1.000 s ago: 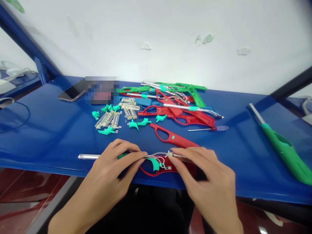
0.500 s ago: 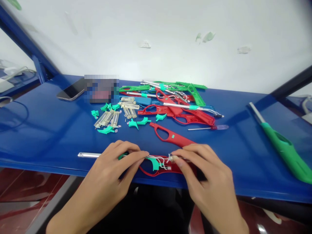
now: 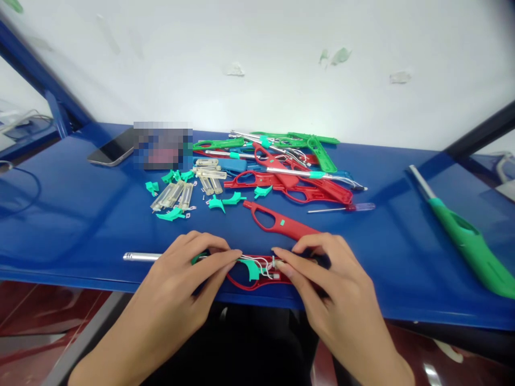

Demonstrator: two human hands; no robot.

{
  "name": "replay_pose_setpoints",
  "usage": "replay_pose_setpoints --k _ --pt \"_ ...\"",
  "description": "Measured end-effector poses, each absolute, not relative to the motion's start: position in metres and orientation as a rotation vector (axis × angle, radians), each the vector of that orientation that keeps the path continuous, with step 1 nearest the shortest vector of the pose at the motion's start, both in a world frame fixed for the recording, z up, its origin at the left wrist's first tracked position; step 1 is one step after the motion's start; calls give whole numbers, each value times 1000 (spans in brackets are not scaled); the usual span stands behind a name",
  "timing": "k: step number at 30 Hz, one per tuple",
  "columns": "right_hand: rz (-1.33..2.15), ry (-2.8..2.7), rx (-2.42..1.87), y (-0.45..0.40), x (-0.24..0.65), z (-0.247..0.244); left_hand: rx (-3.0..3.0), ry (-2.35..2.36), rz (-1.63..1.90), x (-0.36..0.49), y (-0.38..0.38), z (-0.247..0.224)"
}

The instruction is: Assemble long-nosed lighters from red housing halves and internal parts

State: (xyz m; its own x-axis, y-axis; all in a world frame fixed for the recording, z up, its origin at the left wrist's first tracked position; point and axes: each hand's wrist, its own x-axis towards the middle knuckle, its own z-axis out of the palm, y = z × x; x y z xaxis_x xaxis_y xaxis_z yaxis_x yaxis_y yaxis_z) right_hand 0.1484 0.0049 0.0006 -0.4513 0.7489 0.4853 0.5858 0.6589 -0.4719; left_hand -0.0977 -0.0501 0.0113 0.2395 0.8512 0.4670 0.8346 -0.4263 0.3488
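Note:
In front of me lies an open red lighter shell half, with a green trigger and white wires inside. A silver lighter tube sticks out to the left from under my left hand. That hand's thumb and forefinger are closed on the wires where they run into the shell. My right hand pinches a small clear fuel tank by its whitish end, over the shell's right part. Most of the tank is hidden by the fingers.
Beyond my hands lie a red shell half, several clear tanks, green triggers, a screwdriver and heaped lighter parts. A phone is at the back left, a whole green lighter at the right.
My right hand has moved slightly left, bringing the tank's end nearer the wires and down towards the shell. My left hand keeps its pinch. The view has shifted a little.

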Motion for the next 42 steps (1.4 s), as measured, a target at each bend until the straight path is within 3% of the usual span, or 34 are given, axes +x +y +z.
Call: replay_pose_setpoints --k 27,42 --pt "407 -2204 -1030 2 151 2 2451 1453 1012 -64 -46 18" --pt "268 -2135 -957 -1 150 -2 2471 1407 1052 -63 -45 10"
